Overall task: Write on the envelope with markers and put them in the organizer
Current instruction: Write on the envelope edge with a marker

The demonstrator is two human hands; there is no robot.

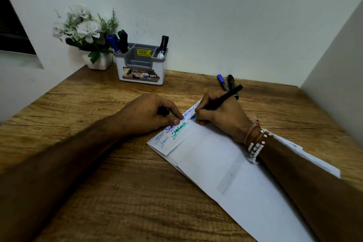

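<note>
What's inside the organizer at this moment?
The organizer holds a blue-capped marker and a dark marker in its left compartment, and a black-capped marker in its right. The middle shows only a yellow sticker. Its walls hide the lower ends.

Left hand [149, 116] curled round dark cap [163, 111], fingers [175, 122] pressing down; right hand [222, 118] pinches marker [225, 97].

table [98, 163]: brown wood with strong grain, runs back to the wall
pot [100, 62]: small, white, square-sided, upright at the table's back left corner, close to the wall
flowers [85, 27]: white blooms and green leaves, fill the pot and spill over its rim
wall [216, 15]: plain, pale, behind the table
side panel [334, 65]: pale grey, along the table's right edge
dark opening [11, 29]: upper left, contents unclear
</note>
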